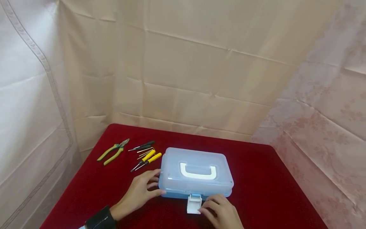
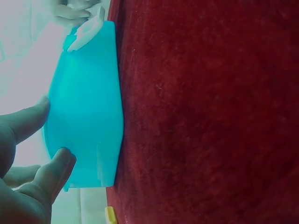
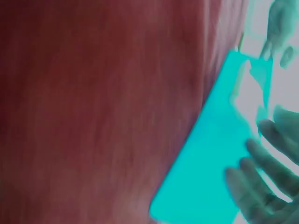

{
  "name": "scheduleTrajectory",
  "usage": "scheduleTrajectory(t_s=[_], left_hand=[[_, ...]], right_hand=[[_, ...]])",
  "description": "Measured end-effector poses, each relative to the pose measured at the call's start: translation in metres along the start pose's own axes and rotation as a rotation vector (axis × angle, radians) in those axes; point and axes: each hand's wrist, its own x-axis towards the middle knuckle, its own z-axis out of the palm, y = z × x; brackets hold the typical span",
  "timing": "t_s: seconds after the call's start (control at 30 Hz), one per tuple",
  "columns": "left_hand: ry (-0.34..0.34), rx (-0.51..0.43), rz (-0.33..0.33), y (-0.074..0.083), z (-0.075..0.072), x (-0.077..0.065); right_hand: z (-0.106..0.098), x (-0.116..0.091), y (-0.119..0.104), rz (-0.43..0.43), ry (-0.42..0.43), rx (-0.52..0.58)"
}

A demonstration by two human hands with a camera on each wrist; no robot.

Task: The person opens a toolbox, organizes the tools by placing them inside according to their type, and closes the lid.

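Observation:
A plastic toolbox with a clear lid, white handle and blue base lies on the red cloth, its lid down. On its front a white latch is flipped out and points toward the person. My left hand rests at the box's left front corner, the thumb along the front and the fingers at the side. In the left wrist view its fingertips touch the blue base. Beside the latch is my right hand, fingers loosely bent; the right wrist view shows them spread near the blue front.
Yellow-handled pliers lie at the far left of the red table. Between them and the box are two yellow screwdrivers, dark-handled screwdrivers and thin metal pieces. Cloth curtains hang behind and at both sides.

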Motion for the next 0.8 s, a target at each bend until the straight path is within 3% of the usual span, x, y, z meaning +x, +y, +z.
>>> scheduleTrajectory(t_s=[0.17,0.23,0.3,0.43,0.53,0.67,0.8], left_hand=[[-0.034,0.011,0.011,-0.004,-0.004,-0.001],[-0.045,0.023,0.015,-0.006,-0.006,-0.001],[-0.052,0.031,0.014,-0.008,-0.007,0.000],[-0.075,0.035,0.002,-0.009,-0.007,0.000],[-0.101,0.042,-0.012,-0.011,-0.005,0.002],[-0.136,0.080,-0.013,-0.013,-0.003,0.004],[-0.143,0.100,0.001,-0.012,-0.003,0.005]], right_hand=[[-0.023,0.007,0.026,-0.001,0.348,0.039],[-0.031,0.010,0.042,0.027,0.377,0.073],[-0.036,0.013,0.061,0.045,0.306,0.112],[-0.035,0.013,0.089,0.116,-0.012,0.228],[-0.029,0.011,0.099,0.186,-0.156,0.281],[-0.024,0.009,0.099,0.230,-0.147,0.256],[-0.024,0.011,0.098,0.206,-0.093,0.267]])
